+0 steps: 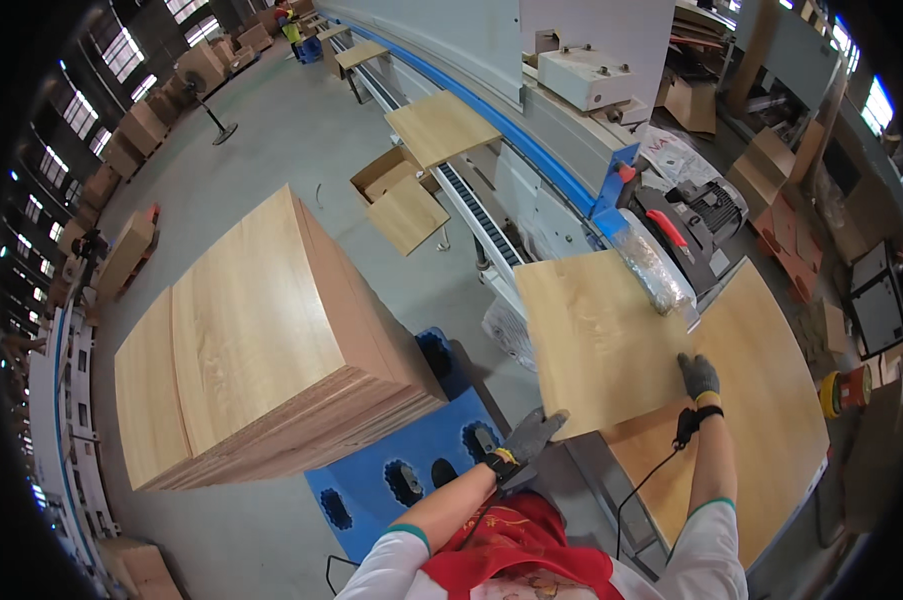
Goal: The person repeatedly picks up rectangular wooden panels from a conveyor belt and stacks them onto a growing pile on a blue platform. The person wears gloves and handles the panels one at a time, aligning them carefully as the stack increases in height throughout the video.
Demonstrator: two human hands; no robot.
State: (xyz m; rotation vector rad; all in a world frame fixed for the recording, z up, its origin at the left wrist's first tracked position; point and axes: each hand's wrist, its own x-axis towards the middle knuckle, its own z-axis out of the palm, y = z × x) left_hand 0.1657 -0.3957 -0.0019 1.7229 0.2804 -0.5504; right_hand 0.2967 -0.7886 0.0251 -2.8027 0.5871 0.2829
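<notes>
A light wood-grain panel (606,345) lies in front of me, its far left part over the conveyor and its near right part over a wooden tabletop. My left hand (534,437), in a grey glove, grips the panel's near left corner. At its near right corner, my right hand (699,378), also gloved, holds the edge; the fingertips are partly hard to make out. A black strap with a cord circles my right wrist. To my left rises a tall stack of similar panels (261,335) on a blue plastic pallet (371,490).
The roller conveyor (476,210) runs away beside a long machine with a blue rail (556,170). Farther along it lies another panel (441,128). An open cardboard box (376,180) with a board leaning on it sits on the floor. A motor (711,215) stands right of the machine's end.
</notes>
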